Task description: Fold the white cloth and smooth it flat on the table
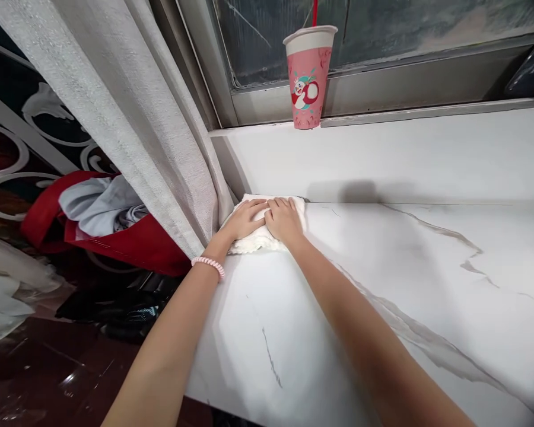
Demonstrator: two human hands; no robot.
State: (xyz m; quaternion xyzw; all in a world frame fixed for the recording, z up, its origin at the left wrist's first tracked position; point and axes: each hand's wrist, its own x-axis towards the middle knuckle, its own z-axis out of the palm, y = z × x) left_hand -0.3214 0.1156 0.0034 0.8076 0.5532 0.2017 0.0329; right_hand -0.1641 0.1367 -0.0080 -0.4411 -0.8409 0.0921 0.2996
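Note:
A cream-white cloth (260,239) lies on the white marble-patterned tabletop (409,261), in its back left corner against the wall. My left hand (246,219) rests on the cloth's left part, fingers stretched out and pointing right. Beside it, my right hand (285,220) presses on the cloth's right part with its fingers laid forward. The two hands almost meet at the fingertips. Around my left wrist sits a pink coiled band (209,267). Some of the cloth is hidden beneath both hands.
A pink paper cup (309,77) with a red straw stands on the window ledge above. The grey curtain (160,112) hangs down to the table's left edge. Left of it, a red bag (129,243) holds grey clothes (100,207). A dark object (531,71) sits at the ledge's far right.

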